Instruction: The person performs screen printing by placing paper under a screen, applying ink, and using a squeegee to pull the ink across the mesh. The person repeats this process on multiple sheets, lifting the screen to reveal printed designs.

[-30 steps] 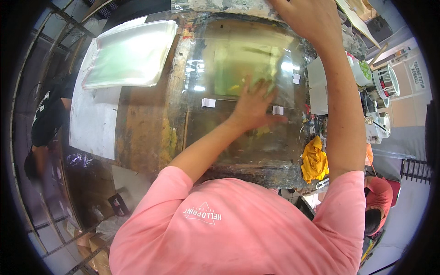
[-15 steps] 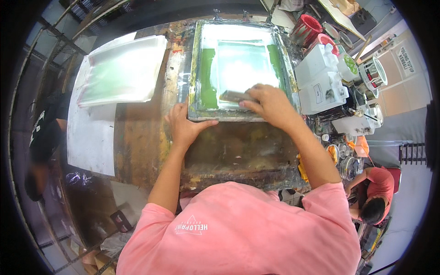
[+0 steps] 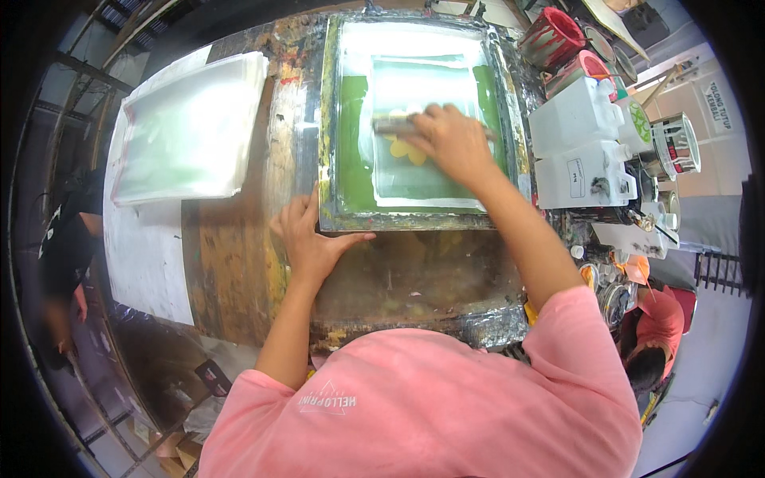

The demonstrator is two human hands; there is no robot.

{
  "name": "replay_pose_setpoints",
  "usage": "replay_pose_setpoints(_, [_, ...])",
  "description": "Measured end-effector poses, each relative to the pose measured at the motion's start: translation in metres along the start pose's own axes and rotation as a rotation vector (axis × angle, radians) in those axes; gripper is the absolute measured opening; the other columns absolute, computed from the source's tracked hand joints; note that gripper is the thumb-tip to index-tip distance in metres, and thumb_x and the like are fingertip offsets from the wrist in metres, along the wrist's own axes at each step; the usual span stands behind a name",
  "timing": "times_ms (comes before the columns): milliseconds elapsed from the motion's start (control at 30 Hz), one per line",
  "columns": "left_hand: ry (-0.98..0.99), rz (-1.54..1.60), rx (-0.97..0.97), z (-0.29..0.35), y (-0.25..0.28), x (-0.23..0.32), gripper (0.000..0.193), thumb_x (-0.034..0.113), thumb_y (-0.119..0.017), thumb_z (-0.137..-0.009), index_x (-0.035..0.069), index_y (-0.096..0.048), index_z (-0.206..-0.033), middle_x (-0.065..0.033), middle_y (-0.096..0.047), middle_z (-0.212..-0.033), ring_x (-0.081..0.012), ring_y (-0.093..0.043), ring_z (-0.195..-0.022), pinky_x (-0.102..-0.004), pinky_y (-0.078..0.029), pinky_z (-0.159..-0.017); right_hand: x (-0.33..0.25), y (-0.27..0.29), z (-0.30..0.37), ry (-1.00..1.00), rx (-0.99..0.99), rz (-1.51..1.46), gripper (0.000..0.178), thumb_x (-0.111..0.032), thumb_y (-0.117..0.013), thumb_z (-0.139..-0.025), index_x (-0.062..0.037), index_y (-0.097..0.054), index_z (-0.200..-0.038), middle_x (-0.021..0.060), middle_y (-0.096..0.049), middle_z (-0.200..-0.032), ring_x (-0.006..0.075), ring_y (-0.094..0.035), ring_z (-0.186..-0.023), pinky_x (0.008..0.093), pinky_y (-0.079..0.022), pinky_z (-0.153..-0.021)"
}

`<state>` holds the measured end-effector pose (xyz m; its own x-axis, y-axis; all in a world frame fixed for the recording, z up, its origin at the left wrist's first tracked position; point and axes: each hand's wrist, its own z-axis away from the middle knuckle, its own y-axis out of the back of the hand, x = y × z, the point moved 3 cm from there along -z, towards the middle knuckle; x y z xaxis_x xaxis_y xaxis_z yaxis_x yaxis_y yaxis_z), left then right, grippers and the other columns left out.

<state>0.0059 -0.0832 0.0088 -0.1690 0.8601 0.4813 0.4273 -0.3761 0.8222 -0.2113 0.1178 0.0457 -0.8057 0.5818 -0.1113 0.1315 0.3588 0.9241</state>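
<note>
Squeegee gripped in the right hand, at the middle of the screen.
My right hand [image 3: 458, 147] is closed on the squeegee [image 3: 392, 124], which lies crosswise within the pale rectangle of the printing screen [image 3: 414, 221]; I cannot tell whether its edge meets the mesh. A yellow flower shape [image 3: 409, 153] shows along its near side. My left hand [image 3: 309, 237] is open at the screen's near-left corner, thumb along the near edge, fingers at the left side. The screen lies on a paint-stained worktable [image 3: 231, 239]. To its left, a stack of clear plastic sheets [image 3: 187, 131] rests partly on a white sheet [image 3: 150, 259]. To its right stand two white plastic jugs [image 3: 570, 119]; beyond them is a red paint can [image 3: 551, 36].
</note>
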Motion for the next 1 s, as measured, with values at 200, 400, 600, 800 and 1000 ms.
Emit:
replay_pose_setpoints(200, [-0.030,0.001,0.052,0.003,0.002,-0.001,0.114,0.068,-0.095,-0.049,0.008,-0.067,-0.142,-0.0048,-0.063,-0.111,-0.0235,-0.054,-0.113,-0.0431,-0.030,-0.103,0.062,-0.014,-0.079,-0.032,-0.163,-0.024,0.049,-0.060,-0.063,-0.098,-0.0128,-0.074,-0.104,0.0111,-0.072,-0.096,0.0329,-0.072,-0.097,0.0500,-0.057,-0.079])
replay_pose_setpoints(400, [-0.016,0.126,0.032,0.003,0.001,-0.002,0.118,0.071,-0.092,-0.055,0.003,-0.062,-0.147,-0.0048,-0.066,-0.094,-0.0222,-0.054,-0.100,-0.0399,-0.033,-0.097,0.087,-0.020,-0.107,-0.018,-0.118,-0.025,0.049,-0.062,-0.060,-0.100,-0.0176,-0.075,-0.114,0.0101,-0.073,-0.100,0.0336,-0.072,-0.095,0.0494,-0.056,-0.078])
replay_pose_setpoints(600, [-0.109,0.072,0.138,0.006,-0.003,-0.003,0.118,0.074,-0.088,-0.060,0.001,-0.060,-0.148,-0.0050,-0.064,-0.084,-0.0210,-0.055,-0.080,-0.0391,-0.035,-0.090,0.040,-0.013,-0.046,-0.010,-0.041,0.077,0.041,-0.055,-0.063,-0.098,-0.0155,-0.070,-0.105,0.0096,-0.069,-0.095,0.0317,-0.071,-0.091,0.0471,-0.058,-0.069])
replay_pose_setpoints(800, [-0.065,0.069,0.120,0.008,-0.003,-0.004,0.114,0.069,-0.090,-0.063,0.000,-0.060,-0.147,-0.0073,-0.068,-0.093,-0.0237,-0.056,-0.090,-0.0404,-0.039,-0.092,-0.048,0.043,0.051,-0.090,-0.211,0.018,0.041,-0.046,-0.070,-0.096,-0.0073,-0.061,-0.104,0.0111,-0.065,-0.097,0.0332,-0.069,-0.090,0.0489,-0.059,-0.069])
replay_pose_setpoints(1000, [0.035,0.680,0.240,-0.012,0.000,0.009,0.100,0.049,-0.094,-0.077,-0.003,-0.052,-0.152,-0.0158,-0.069,-0.119,-0.0272,-0.062,-0.101,-0.0410,-0.046,-0.097,-0.075,0.120,0.052,-0.049,-0.045,-0.110,0.032,-0.034,-0.071,-0.095,-0.0049,-0.060,-0.104,0.0128,-0.062,-0.099,0.0344,-0.062,-0.096,0.0506,-0.054,-0.085])
